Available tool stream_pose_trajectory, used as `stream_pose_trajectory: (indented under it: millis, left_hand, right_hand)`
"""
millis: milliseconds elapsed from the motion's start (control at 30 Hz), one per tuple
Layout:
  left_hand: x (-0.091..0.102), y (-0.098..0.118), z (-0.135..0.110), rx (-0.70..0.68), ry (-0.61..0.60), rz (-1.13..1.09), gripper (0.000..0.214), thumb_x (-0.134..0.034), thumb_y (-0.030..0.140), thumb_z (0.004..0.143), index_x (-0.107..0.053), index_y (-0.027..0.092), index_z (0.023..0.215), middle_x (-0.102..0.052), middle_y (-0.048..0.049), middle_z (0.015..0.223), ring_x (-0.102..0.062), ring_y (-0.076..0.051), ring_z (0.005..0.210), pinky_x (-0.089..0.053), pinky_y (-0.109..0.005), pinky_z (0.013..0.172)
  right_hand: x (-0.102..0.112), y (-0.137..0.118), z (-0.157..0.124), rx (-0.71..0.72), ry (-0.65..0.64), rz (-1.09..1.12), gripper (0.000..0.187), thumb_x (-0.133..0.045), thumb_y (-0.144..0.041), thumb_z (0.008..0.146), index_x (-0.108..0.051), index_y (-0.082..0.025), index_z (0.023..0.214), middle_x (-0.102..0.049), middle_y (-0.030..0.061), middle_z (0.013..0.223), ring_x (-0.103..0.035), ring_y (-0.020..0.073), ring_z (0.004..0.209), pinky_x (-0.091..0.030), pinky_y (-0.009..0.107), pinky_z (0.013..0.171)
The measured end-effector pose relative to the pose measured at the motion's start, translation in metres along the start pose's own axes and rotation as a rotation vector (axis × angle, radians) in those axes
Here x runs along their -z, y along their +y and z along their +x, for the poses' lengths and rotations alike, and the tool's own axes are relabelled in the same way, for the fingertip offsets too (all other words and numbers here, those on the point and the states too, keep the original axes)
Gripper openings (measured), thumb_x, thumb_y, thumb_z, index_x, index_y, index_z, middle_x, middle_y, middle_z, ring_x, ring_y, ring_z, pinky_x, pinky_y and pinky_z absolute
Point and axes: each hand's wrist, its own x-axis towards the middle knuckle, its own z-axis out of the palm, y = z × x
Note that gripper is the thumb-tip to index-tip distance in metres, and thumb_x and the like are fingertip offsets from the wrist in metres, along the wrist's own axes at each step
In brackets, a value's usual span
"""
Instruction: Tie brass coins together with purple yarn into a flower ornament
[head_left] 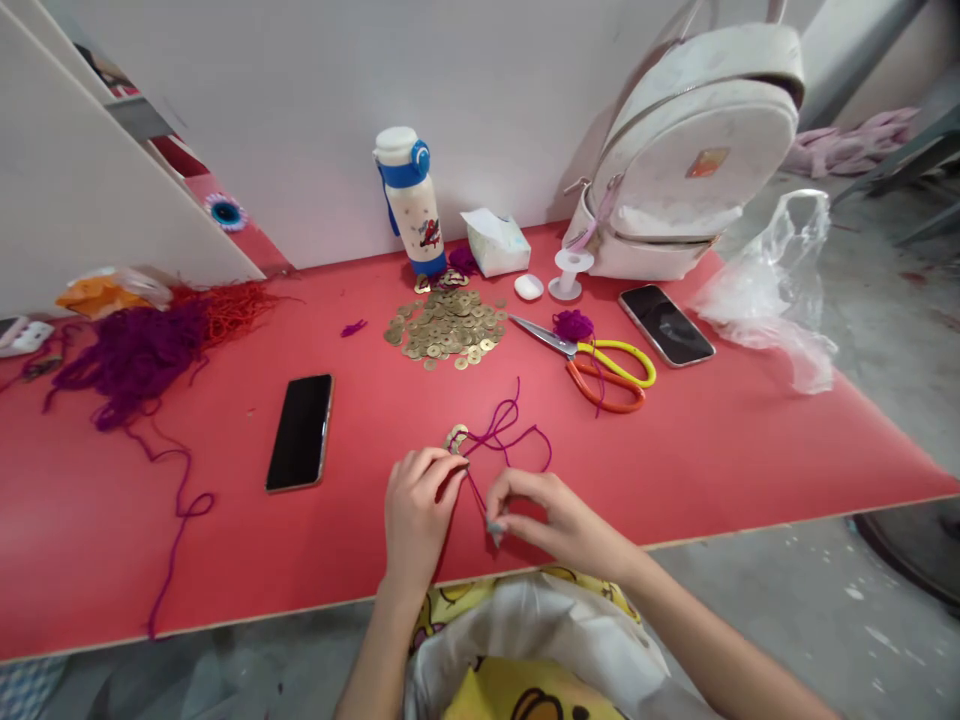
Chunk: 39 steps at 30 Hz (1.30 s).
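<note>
one left hand [420, 502] pinched where purple cord [492, 437] meets brass coins [455, 436], one right hand [541, 505] gripping cord: seemingly a tying step, which calls for steady tension.

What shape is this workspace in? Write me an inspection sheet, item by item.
Surface: red table, many things on it.
Work things: purple string, a few coins at the left hand; coin pile and scissors farther back.
Clutter: phone, second phone, bottle, backpack, plastic bag, yarn heap.
Hands: left hand and right hand pinch the purple string, which runs between them.
Cables: nothing seen.
Surroundings: white wall behind, grey floor.
</note>
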Motion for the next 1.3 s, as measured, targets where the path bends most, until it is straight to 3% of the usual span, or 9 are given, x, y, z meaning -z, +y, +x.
stream_pose_trajectory:
  millis: [167, 367, 533, 700, 800, 867, 967, 1067, 1300]
  left_hand:
    - [0.001, -0.004, 0.001, -0.012, 0.02, 0.024, 0.009, -0.062, 0.016, 0.091, -0.069, 0.021, 0.091, -0.069, -0.0022, 0.09, -0.06, -0.02, 0.085, -0.043, -0.033, 0.08]
    - [0.007, -0.01, 0.002, -0.005, 0.004, 0.025, 0.01, -0.059, 0.017, 0.093, -0.069, 0.022, 0.092, -0.068, -0.0025, 0.09, -0.06, -0.019, 0.085, -0.044, -0.034, 0.081]
    - [0.009, -0.011, 0.005, -0.017, -0.005, 0.011, 0.01, -0.06, 0.016, 0.093, -0.067, 0.022, 0.091, -0.067, -0.0022, 0.089, -0.061, -0.019, 0.086, -0.045, -0.034, 0.082]
    - [0.008, -0.01, 0.006, -0.005, 0.019, -0.033, 0.008, -0.06, 0.018, 0.092, -0.066, 0.023, 0.094, -0.065, -0.0033, 0.095, -0.061, -0.02, 0.09, -0.047, -0.034, 0.085]
    - [0.007, -0.009, 0.01, 0.036, 0.016, -0.047, 0.022, -0.064, 0.022, 0.09, -0.062, 0.025, 0.111, -0.063, -0.007, 0.113, -0.059, -0.024, 0.107, -0.047, -0.037, 0.092]
    - [0.007, -0.01, 0.015, 0.037, -0.036, -0.061, 0.037, -0.065, 0.021, 0.089, -0.056, 0.026, 0.124, -0.062, -0.0082, 0.123, -0.057, -0.026, 0.116, -0.045, -0.04, 0.098]
    - [0.007, -0.014, 0.019, 0.024, -0.114, -0.072, 0.043, -0.064, 0.018, 0.089, -0.053, 0.028, 0.13, -0.062, -0.0078, 0.125, -0.057, -0.026, 0.115, -0.044, -0.041, 0.098]
    - [0.007, -0.018, 0.019, -0.008, -0.141, -0.04, 0.04, -0.063, 0.016, 0.088, -0.057, 0.028, 0.126, -0.063, -0.0071, 0.117, -0.059, -0.025, 0.107, -0.045, -0.039, 0.092]
    - [0.004, -0.024, 0.013, -0.017, -0.104, -0.009, 0.035, -0.067, 0.015, 0.085, -0.062, 0.026, 0.118, -0.06, -0.006, 0.107, -0.058, -0.024, 0.098, -0.045, -0.036, 0.086]
  right_hand:
    - [0.034, -0.012, -0.028, -0.048, -0.094, 0.242, 0.024, -0.061, -0.038, 0.095, -0.061, -0.016, 0.086, -0.063, 0.0041, 0.079, -0.062, 0.0126, 0.072, -0.049, 0.025, 0.068]
    - [0.077, -0.025, -0.057, 0.123, -0.111, 0.319, 0.028, -0.062, -0.042, 0.092, -0.058, -0.023, 0.073, -0.055, 0.0004, 0.054, -0.055, 0.0135, 0.052, -0.045, 0.026, 0.054]
    - [0.103, -0.032, -0.067, 0.136, 0.218, 0.082, 0.032, -0.056, -0.051, 0.094, -0.059, -0.026, 0.073, -0.045, -0.0038, 0.045, -0.04, 0.0117, 0.037, -0.036, 0.025, 0.043]
    - [0.085, -0.028, -0.029, -0.145, 0.358, -0.716, 0.022, -0.051, -0.038, 0.098, -0.068, -0.024, 0.095, -0.07, 0.0041, 0.083, -0.059, 0.0135, 0.057, -0.046, 0.026, 0.054]
    - [0.052, -0.014, 0.003, -0.02, 0.245, -0.963, 0.021, -0.061, -0.037, 0.094, -0.068, -0.026, 0.11, -0.068, 0.0067, 0.106, -0.066, 0.0201, 0.089, -0.054, 0.031, 0.075]
    - [0.032, -0.004, 0.018, 0.029, 0.175, -1.088, 0.035, -0.072, -0.039, 0.085, -0.065, -0.023, 0.116, -0.066, 0.0094, 0.115, -0.063, 0.0262, 0.099, -0.054, 0.039, 0.084]
    - [0.014, 0.006, 0.028, 0.003, 0.131, -1.184, 0.021, -0.073, -0.034, 0.085, -0.066, -0.018, 0.097, -0.066, 0.0102, 0.106, -0.061, 0.0273, 0.093, -0.052, 0.04, 0.08]
    - [0.018, 0.008, 0.024, -0.026, 0.126, -1.205, 0.011, -0.065, -0.028, 0.091, -0.064, -0.019, 0.084, -0.065, 0.0066, 0.09, -0.06, 0.0229, 0.082, -0.048, 0.035, 0.073]
    - [0.06, 0.0, -0.01, -0.142, 0.165, -1.094, 0.016, -0.056, -0.029, 0.096, -0.059, -0.022, 0.082, -0.068, 0.0024, 0.078, -0.063, 0.0172, 0.069, -0.044, 0.028, 0.063]
